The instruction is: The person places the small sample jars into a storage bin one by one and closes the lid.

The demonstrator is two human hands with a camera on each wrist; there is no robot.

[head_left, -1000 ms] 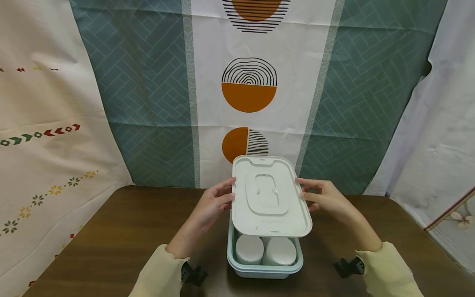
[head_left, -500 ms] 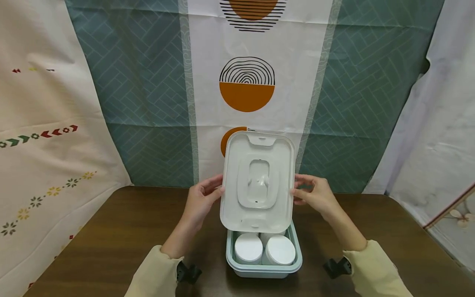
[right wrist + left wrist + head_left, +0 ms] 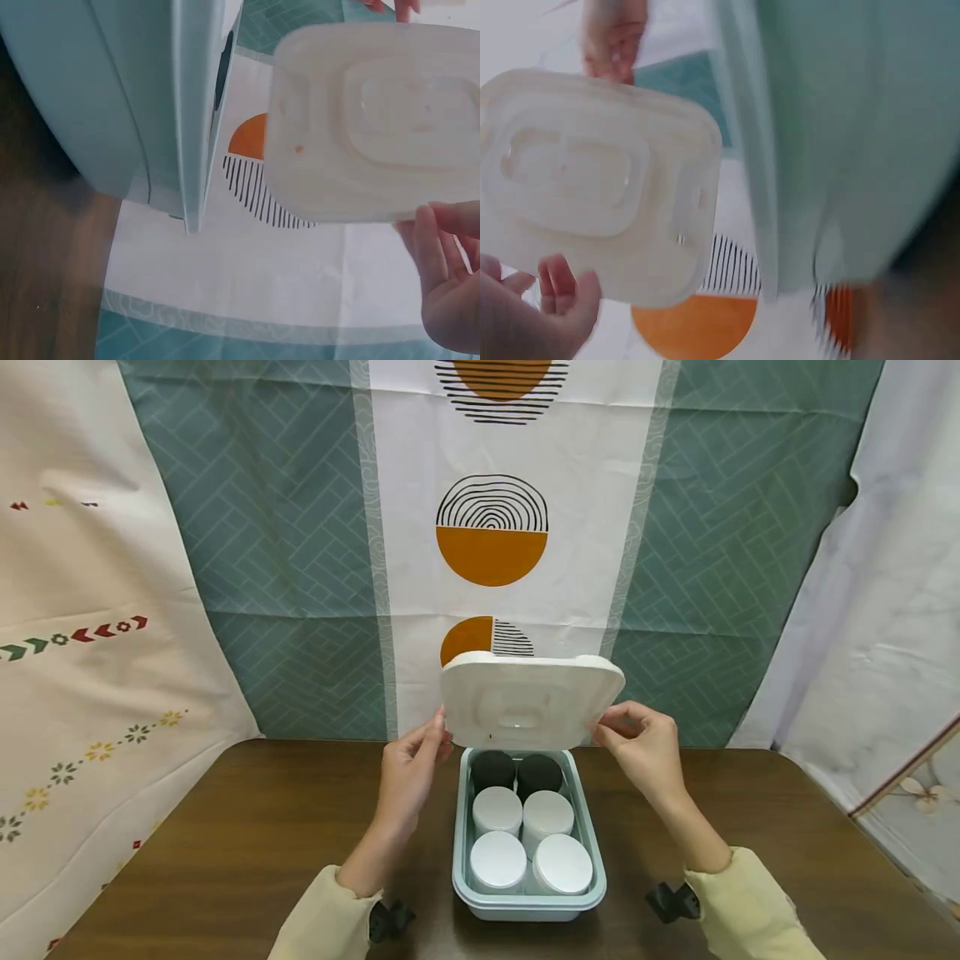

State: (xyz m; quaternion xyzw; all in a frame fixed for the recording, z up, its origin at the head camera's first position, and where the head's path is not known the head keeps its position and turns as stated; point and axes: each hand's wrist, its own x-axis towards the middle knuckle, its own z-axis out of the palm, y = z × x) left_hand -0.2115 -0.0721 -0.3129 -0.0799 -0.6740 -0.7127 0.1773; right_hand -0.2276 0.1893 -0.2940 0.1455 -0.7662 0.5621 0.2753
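I've tipped the white lid up and back off the pale-green box; my left hand and right hand pinch its side edges above the tabletop's far edge, baring six jars.

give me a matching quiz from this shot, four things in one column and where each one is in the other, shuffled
Things:
1. lid
2. black jars
3. left hand
4. right hand

Places:
A. at the far end of the box
B. gripping the lid's right edge
C. held in the air above the far end of the box
D. gripping the lid's left edge

Pairs: 1-C, 2-A, 3-D, 4-B
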